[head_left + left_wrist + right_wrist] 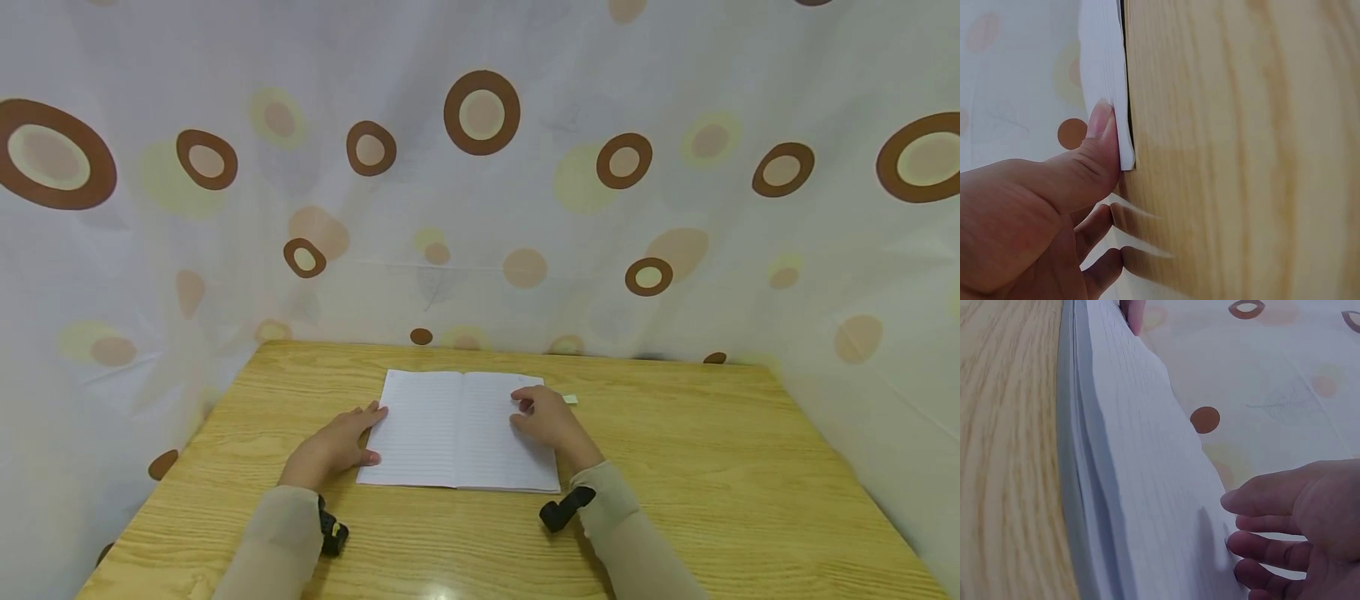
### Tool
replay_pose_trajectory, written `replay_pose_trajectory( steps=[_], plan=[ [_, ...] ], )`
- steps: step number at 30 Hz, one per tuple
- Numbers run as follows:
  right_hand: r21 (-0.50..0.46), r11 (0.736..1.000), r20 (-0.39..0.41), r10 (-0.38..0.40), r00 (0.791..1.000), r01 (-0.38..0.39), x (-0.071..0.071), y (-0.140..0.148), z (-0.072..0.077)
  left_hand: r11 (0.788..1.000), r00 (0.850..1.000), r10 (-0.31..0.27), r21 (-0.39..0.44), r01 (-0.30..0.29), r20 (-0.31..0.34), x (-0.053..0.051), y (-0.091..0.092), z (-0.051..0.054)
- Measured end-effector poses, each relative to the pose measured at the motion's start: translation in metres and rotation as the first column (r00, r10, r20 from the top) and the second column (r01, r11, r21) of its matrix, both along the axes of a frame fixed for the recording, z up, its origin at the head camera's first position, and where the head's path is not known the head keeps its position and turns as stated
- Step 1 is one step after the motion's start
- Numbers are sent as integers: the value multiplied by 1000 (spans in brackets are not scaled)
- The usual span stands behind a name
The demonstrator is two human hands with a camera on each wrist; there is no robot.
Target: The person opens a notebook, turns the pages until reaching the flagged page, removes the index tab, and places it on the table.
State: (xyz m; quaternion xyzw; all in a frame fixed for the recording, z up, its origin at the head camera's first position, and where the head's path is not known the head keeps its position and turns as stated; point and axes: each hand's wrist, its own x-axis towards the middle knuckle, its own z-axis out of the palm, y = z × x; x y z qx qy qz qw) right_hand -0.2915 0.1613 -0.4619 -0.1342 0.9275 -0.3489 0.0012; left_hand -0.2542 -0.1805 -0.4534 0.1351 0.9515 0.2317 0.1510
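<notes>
A notebook (420, 446) lies spread crosswise, relaxed left hand (337, 442) touching its left edge, empty right hand (551, 419) loosely curved over its right half.

Counts were: 1 notebook (420, 429), 1 left hand (333, 446), 1 right hand (553, 421), 2 sleeves (273, 533), 2 black wrist devices (557, 514), 1 pale tab (571, 399), 1 table (750, 483), 1 patterned backdrop (555, 50).

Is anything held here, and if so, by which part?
Nothing is visibly held: the left hand rests at the left edge of the notebook, and the right hand, by its right side, pinches nothing visible.
</notes>
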Motion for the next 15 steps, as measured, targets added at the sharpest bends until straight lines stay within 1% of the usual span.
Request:
replay_pose_trajectory(
  steps=[3,7,11,15],
  plan=[
    [-5,1000,12,-22,1000,22,-3,4,-3,1000,1000,-6,0,6,-4,0,0,0],
    [-19,998,52,-56,997,58,-5,10,-7,1000,1000,-7,3,7,-1,-1,-1,-2],
    [-39,996,72,-72,995,75,-5,15,-5,1000,1000,-6,-4,6,-1,-1,-2,-3],
    [-37,996,79,-74,994,77,-6,21,-4,1000,1000,-7,-10,7,-4,-2,-2,-3]
  ],
)
